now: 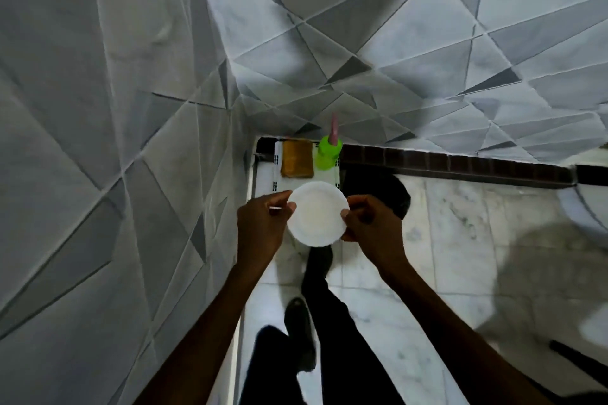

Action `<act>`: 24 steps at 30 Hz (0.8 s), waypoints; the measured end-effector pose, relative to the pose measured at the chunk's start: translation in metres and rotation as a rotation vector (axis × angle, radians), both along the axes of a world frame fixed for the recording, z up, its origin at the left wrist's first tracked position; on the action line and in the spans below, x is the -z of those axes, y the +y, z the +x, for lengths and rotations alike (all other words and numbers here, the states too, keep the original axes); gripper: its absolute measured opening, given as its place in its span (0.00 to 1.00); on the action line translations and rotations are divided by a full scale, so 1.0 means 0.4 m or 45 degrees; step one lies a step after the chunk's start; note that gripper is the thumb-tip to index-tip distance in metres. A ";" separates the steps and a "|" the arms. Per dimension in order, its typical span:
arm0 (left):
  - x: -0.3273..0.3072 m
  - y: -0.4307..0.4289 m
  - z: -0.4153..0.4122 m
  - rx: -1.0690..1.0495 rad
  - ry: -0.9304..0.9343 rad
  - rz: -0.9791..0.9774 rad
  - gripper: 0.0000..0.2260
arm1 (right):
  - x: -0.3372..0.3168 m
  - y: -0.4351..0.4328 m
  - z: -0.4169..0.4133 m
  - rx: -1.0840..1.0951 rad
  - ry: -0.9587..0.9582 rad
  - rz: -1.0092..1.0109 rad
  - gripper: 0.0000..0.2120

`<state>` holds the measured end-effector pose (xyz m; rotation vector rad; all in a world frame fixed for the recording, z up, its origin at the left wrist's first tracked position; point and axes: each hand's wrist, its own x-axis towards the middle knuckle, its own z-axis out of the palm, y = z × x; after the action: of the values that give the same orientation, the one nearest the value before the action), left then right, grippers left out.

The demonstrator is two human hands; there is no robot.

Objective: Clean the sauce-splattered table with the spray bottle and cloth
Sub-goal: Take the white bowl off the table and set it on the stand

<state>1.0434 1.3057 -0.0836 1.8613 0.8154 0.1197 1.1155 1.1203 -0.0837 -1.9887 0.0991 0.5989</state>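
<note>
A round white plate point(316, 217) is held between both hands in the middle of the view, above the floor. My left hand point(261, 223) pinches its left rim and also holds a small white stick-like item point(275, 208). My right hand point(370, 223) grips the right rim. Beyond the plate, a white slotted rack point(275, 168) holds a folded brown cloth point(296, 159) and a green bottle point(327, 153) with a pink nozzle. No sauce-splattered table is in view.
A wall with a grey geometric pattern point(98, 141) rises on the left and ahead. White marble floor tiles point(460, 240) spread to the right, edged by a dark skirting point(460, 164). My dark-trousered legs and shoes point(299, 332) are below. A pale rounded object point(589, 207) sits far right.
</note>
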 end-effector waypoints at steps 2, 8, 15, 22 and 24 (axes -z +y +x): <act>0.074 0.034 0.044 0.000 0.017 0.022 0.12 | 0.069 0.034 0.040 0.031 0.006 -0.004 0.07; 0.541 0.129 0.206 -0.099 0.193 -0.160 0.12 | 0.518 0.148 0.188 0.131 0.144 -0.020 0.07; 0.887 0.199 0.298 0.017 0.351 -0.176 0.10 | 0.895 0.225 0.232 0.155 0.198 -0.082 0.08; 1.012 0.238 0.322 0.041 0.432 -0.174 0.08 | 1.023 0.267 0.246 0.199 0.198 -0.172 0.10; 1.023 0.241 0.323 0.033 0.451 -0.205 0.08 | 1.036 0.270 0.247 0.182 0.211 -0.178 0.10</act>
<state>1.1726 1.4023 -0.4927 1.7627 1.0098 -0.2922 1.2145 1.2281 -0.4982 -2.0431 0.3908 0.6788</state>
